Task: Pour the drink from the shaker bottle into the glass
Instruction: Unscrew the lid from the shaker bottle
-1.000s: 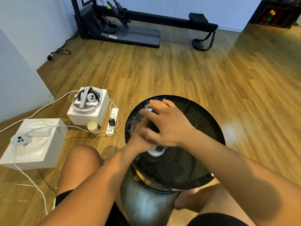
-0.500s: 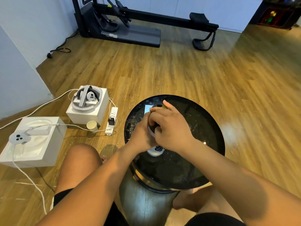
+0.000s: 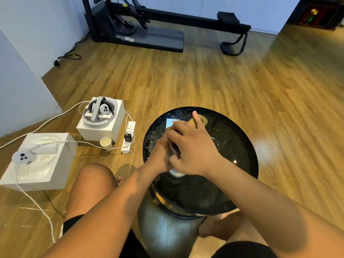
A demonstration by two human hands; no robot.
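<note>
The shaker bottle (image 3: 177, 173) stands on the round black glass table (image 3: 242, 183), mostly covered by my hands. Only its white lower body and a bit of its dark top show. My left hand (image 3: 159, 155) is wrapped around the bottle's left side. My right hand (image 3: 193, 151) sits over the top and grips the dark lid, with the index finger stretched out away from me. Just right of my hands, a faint clear outline on the table looks like the glass (image 3: 219, 139); its rim is hard to make out.
On the floor to the left are two white boxes (image 3: 104, 127) (image 3: 42, 164) holding headset gear, a paper cup (image 3: 106, 142), a power strip (image 3: 128, 136) and white cables. My bare knees flank the table's pedestal. An exercise machine (image 3: 149, 32) stands along the far wall.
My right hand has turned on the bottle's top and its index finger now points away. Both hands stay on the bottle, in the same spot on the table.
</note>
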